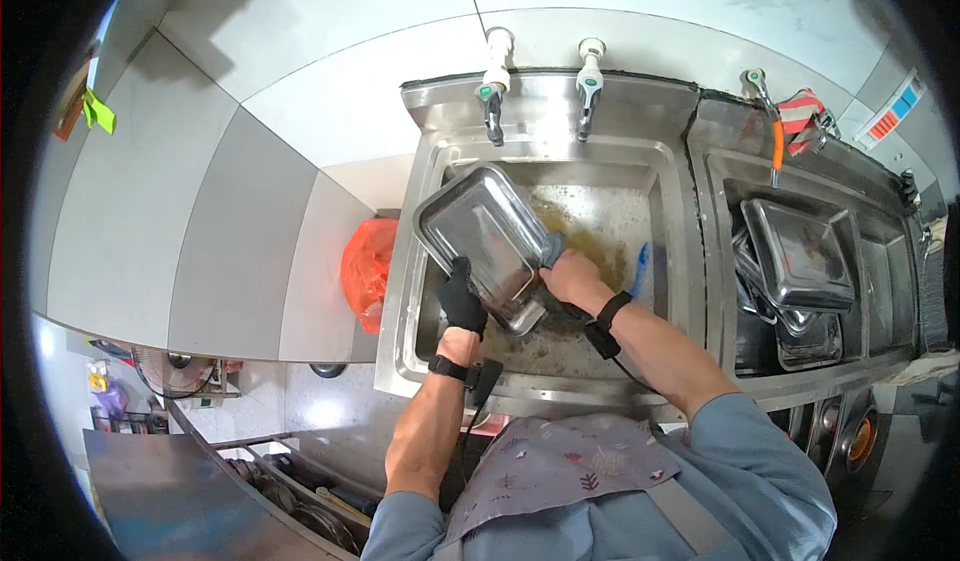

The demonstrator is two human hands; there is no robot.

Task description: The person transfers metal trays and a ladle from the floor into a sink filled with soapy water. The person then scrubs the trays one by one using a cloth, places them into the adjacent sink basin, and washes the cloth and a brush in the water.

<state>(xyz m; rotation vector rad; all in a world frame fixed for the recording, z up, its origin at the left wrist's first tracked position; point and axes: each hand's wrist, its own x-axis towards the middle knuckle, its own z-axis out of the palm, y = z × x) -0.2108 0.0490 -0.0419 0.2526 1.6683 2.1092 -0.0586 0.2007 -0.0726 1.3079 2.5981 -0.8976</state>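
A rectangular stainless steel tray (480, 236) is tilted over the left sink basin (650, 151). My left hand (463, 303), in a black glove, grips the tray's lower left edge. At the tray's right edge, my bare right hand (580, 281) is closed on a grey scrubbing pad (552, 248) and presses it to the metal. The pad's exact material is hard to make out. Murky brownish water or residue covers the basin floor under the tray. A blue-handled brush (640, 269) leans in the basin, right of my right hand.
Two taps (491, 101) (589, 91) jut over the basin's back edge. Several steel trays (800, 253) are piled in the right basin, below an orange-ended tap (776, 146). A red plastic bag (370, 273) hangs left of the sink. A striped cloth (800, 116) is at the back right.
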